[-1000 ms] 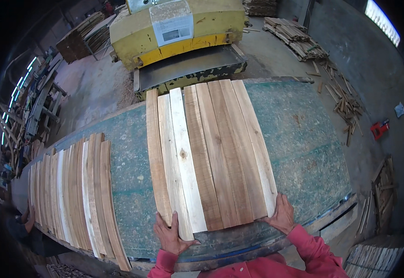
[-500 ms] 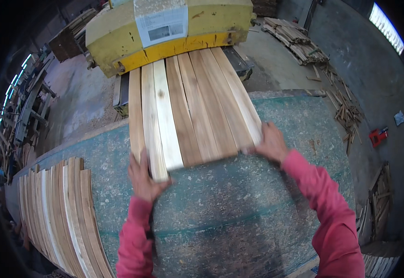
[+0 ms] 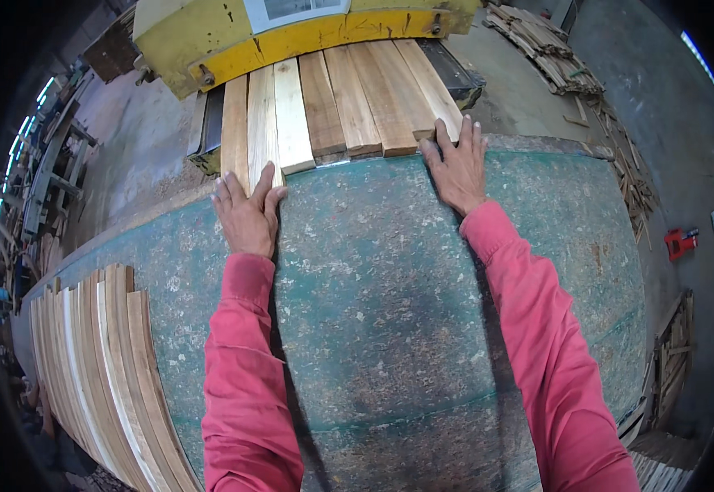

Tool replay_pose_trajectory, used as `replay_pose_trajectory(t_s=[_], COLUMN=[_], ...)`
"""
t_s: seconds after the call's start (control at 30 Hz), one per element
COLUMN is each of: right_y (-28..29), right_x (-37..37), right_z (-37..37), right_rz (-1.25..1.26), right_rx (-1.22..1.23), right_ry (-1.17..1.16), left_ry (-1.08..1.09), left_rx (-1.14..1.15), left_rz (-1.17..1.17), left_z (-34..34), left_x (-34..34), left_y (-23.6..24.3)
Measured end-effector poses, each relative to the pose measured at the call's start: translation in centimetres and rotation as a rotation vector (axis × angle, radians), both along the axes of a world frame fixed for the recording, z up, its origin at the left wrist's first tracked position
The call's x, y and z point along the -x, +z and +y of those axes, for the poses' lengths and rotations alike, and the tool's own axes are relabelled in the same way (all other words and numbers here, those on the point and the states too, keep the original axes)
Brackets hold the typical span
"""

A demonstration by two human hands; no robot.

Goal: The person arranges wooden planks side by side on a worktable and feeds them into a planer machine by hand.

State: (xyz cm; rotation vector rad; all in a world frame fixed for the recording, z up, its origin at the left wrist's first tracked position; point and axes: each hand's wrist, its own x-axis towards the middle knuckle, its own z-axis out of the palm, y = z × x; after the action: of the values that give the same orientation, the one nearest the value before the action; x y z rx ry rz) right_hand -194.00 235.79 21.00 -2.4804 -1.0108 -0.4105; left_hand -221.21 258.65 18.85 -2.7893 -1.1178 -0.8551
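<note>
Several wooden strips point(image 3: 322, 102) lie side by side, their far ends hidden beneath a yellow machine point(image 3: 316, 37) that looks like a planer. Their near ends are uneven, and one strip is much paler than the others. My left hand point(image 3: 246, 217) has its fingers spread on the near ends of the leftmost strips. At the right side, my right hand point(image 3: 458, 174) touches the ends of the outer strips with spread fingertips. Neither hand is wrapped round a strip.
A worn green tabletop point(image 3: 373, 287) lies under my forearms. On its left rests a row of more wooden strips point(image 3: 103, 361). Scrap wood point(image 3: 550, 53) is piled on the floor at the far right, with a red tool point(image 3: 680, 243) nearer the right edge.
The strips have slid away from me, farther under the yellow machine. Both hands have moved forward with them, and their fingers have gone from holding the sides to lying spread at the ends.
</note>
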Motion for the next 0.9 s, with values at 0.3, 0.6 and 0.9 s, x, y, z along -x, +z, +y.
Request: replay_pose_trajectory(t_s=[0.3, 0.6, 0.9], right_y=[4.0, 3.5, -5.1], right_x=[0.2, 27.3, 44.2], right_z=[-0.1, -20.9, -29.5], right_rz=[0.09, 0.31, 0.437], right_rx=[0.155, -0.186, -0.275], right_ry=[0.023, 0.45, 0.459], left_ry=[0.143, -0.044, 0.991], left_rx=[0.106, 0.16, -0.156], left_rz=[0.327, 0.15, 0.242], left_z=[-0.8, -24.3, -20.3], left_x=[-2.6, 27.1, 67.0], left_y=[3.6, 5.2, 3.3])
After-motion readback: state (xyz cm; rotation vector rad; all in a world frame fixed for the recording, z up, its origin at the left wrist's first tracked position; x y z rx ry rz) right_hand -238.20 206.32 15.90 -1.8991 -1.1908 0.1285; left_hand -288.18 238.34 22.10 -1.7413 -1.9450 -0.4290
